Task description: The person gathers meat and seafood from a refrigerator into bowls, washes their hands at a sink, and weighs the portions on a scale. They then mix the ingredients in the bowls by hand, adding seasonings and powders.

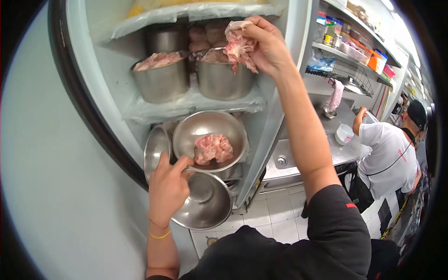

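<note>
My right hand (268, 46) is raised at the upper shelf of an open fridge, its fingers closed on a ragged piece of raw meat (240, 46). Just below that piece stands a deep steel pot (224, 81) filled with meat. Lower down, my left hand (169, 189) grips the rim of a steel bowl (205, 217), which tilts toward me with nothing in it. Its fingertips are close to the rim of a larger steel bowl (184, 128) that holds a lump of raw meat (213, 149). Another steel bowl (151, 154) leans at the left.
A second meat-filled pot (163, 84) shares the frost-edged shelf (186, 109). The fridge door (60, 163) stands open at left. To the right are a sink (282, 158), a counter with a white container (344, 134), stocked shelves and a person in a white shirt (389, 154).
</note>
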